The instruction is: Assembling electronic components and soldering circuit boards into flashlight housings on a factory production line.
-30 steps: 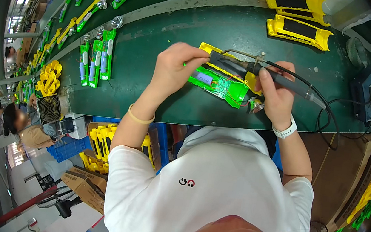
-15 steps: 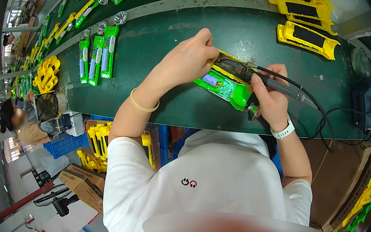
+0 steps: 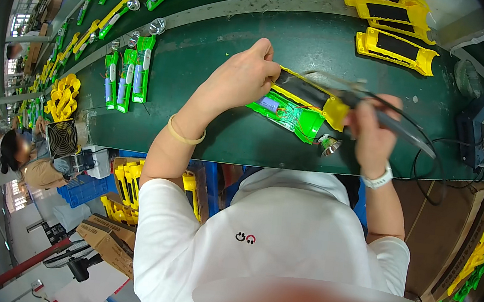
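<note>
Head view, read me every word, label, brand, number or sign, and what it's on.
No words or numbers are readable.
Shirt: small black and red emblem, no legible words.
Box at lower left: dark print, too small to read.
Carton at right: dark print, too small to read.
Tool: too blurred to tell.

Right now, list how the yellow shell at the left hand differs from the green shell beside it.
The yellow shell carries a dark panel; the green shell holds a bluish cylinder and circuit board. The green shell lies nearer the white shirt than the yellow shell. Both are long and slant alike.
</note>
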### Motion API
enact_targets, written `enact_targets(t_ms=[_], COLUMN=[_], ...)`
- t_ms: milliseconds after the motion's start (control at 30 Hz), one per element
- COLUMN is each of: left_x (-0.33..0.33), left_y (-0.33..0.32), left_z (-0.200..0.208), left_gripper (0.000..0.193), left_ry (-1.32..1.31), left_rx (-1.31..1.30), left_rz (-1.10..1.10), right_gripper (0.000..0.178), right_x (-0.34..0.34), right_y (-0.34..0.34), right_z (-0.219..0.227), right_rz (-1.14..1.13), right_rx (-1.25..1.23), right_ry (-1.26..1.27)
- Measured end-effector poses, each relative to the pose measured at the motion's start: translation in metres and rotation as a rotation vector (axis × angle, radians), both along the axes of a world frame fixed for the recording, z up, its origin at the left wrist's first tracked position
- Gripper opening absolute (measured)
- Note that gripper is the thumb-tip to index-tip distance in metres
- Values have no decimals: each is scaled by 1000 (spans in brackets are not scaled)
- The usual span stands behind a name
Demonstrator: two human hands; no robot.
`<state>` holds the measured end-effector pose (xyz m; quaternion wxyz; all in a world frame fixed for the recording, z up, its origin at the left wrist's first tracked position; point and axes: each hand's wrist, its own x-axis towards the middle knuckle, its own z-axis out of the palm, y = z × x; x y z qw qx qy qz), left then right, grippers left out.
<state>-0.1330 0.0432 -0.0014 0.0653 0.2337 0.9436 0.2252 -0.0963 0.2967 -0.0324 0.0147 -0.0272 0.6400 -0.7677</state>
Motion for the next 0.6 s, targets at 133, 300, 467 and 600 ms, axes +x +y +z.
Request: enact_targets(t_ms=[133,300,467,600], left_x=[3,5,3,6], left_y=[-1,2,7,9], left_z=[3,7,8,9], left_gripper=[8,9,10,11], left_ry=[-4,-46,-32,-48], left_rx=[-35,-75,-74,-92], left_rz=[-1,19,16,30], right_gripper=[19,30,37,33], right_x=[-39,-87,-113,-118], right_y=[87,137,148,168], right_z=[-3,-6,-15,-3], right_rz=[-289,-254,-184,-313], right_rx=[-147,-10,83,151], right_ry=[262,321,226,442])
